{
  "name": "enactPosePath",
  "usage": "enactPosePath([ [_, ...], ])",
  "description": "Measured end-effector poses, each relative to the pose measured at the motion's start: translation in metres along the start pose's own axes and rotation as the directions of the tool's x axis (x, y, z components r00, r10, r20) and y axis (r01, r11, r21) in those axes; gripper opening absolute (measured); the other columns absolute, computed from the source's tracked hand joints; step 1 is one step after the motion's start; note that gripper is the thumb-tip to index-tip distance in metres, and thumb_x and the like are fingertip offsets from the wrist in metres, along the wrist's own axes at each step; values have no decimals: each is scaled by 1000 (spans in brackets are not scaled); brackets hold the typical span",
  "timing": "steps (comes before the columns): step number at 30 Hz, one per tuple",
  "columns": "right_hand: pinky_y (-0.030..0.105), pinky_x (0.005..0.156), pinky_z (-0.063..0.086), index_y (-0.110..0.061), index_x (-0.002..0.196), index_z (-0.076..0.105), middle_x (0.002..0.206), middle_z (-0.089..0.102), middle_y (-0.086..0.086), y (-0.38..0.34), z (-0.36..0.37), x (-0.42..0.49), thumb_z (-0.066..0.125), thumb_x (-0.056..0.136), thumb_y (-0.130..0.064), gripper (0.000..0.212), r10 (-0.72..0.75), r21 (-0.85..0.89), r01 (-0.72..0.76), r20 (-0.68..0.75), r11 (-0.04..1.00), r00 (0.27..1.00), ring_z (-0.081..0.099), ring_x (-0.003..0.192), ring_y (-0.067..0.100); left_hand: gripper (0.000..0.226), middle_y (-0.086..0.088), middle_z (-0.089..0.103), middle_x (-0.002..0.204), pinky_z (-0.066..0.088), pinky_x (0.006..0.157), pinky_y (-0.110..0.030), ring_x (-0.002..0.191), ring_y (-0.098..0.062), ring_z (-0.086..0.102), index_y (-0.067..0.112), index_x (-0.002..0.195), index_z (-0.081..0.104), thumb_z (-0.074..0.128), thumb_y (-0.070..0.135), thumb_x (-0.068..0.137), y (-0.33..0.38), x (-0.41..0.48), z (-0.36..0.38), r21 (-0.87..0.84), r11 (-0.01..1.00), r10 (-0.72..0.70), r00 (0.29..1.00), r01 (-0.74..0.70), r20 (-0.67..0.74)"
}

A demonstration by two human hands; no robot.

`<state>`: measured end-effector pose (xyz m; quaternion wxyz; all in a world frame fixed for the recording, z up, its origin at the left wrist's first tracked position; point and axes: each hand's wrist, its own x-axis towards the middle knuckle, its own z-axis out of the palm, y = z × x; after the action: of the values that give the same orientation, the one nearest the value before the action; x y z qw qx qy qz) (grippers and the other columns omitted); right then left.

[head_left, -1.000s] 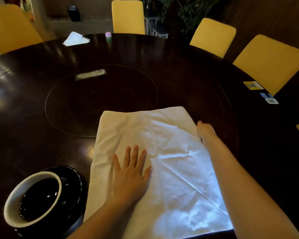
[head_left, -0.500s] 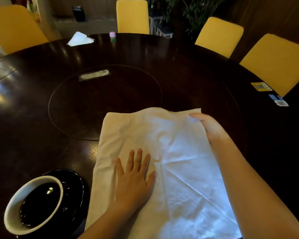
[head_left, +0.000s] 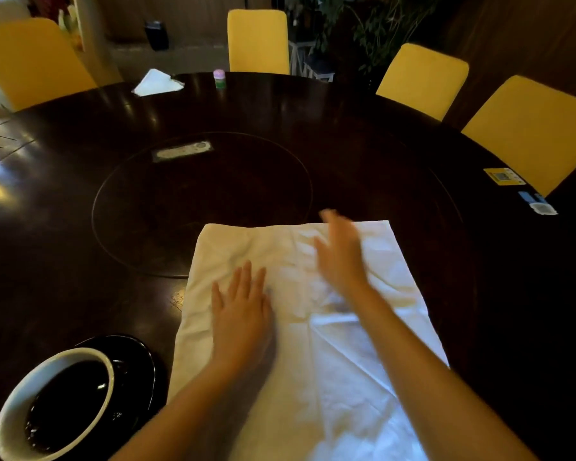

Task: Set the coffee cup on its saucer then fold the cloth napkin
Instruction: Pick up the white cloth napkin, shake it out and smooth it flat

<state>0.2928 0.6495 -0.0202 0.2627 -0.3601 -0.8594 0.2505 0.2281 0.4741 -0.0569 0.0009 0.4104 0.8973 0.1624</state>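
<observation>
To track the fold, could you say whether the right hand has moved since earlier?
Yes: the right hand moved left, from the napkin's right corner toward its middle.

A white cloth napkin [head_left: 340, 344] is laid out flat on the dark counter [head_left: 80, 277] as a long, creased rectangle. Just left of the napkin's near end a black saucer [head_left: 137, 361] is set. A white coffee cup [head_left: 12, 410], dark and glossy inside, is seated upright on it.

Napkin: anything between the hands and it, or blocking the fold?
Nothing visible. The left hand lies flat on the napkin; the right hand, blurred, is over it. The cup sits off its left edge.
</observation>
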Motion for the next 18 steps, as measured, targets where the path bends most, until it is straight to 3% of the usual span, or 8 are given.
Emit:
enactPosePath([
  [2,47,110,25,-8,141,34,146,38,19,-21,42,-19,29,92,-34,56,-139,-139,180,262,974,955,33,134,36,57,-2,4,159,-8,116,-48,146,-18,-2,24,148,12,7,42,94,-16,24,6,15,996,-90,995,89,50],
  [4,45,117,4,-19,147,17,158,13,4,-26,68,-29,23,98,-40,54,-96,-255,228,444,940,891,7,145,25,56,0,-5,159,-9,116,-51,145,-18,-9,26,149,2,9,46,97,-32,37,14,50,987,-156,981,151,116],
  [7,45,116,1,-26,147,16,159,11,-2,-4,72,-25,12,92,-52,61,-111,-357,272,413,893,904,4,146,22,62,4,-10,158,-11,116,-48,144,-16,-12,31,148,-4,4,57,93,-44,41,17,87,987,-143,981,132,130],
  [10,46,116,7,-27,146,21,157,19,1,43,43,-8,-1,81,-57,75,-18,-442,151,292,884,956,13,145,25,68,5,-10,158,-10,117,-47,144,-16,-12,33,147,-6,-2,60,86,-44,38,18,95,987,-140,983,129,120],
  [15,46,118,-1,-29,148,-1,159,-4,-4,119,-16,-3,12,96,-49,57,234,-572,-59,238,818,943,-4,146,17,70,5,-10,157,-10,117,-46,145,-16,-11,32,148,-6,-3,61,84,-42,38,19,83,987,-147,981,137,128],
  [18,46,118,1,-24,148,-4,160,-4,-1,129,-35,-3,10,96,-46,59,325,-648,-126,197,751,925,-3,146,20,64,0,-2,159,-4,118,-44,146,-20,-3,25,149,3,12,55,94,-40,40,11,22,983,-185,975,183,121],
])
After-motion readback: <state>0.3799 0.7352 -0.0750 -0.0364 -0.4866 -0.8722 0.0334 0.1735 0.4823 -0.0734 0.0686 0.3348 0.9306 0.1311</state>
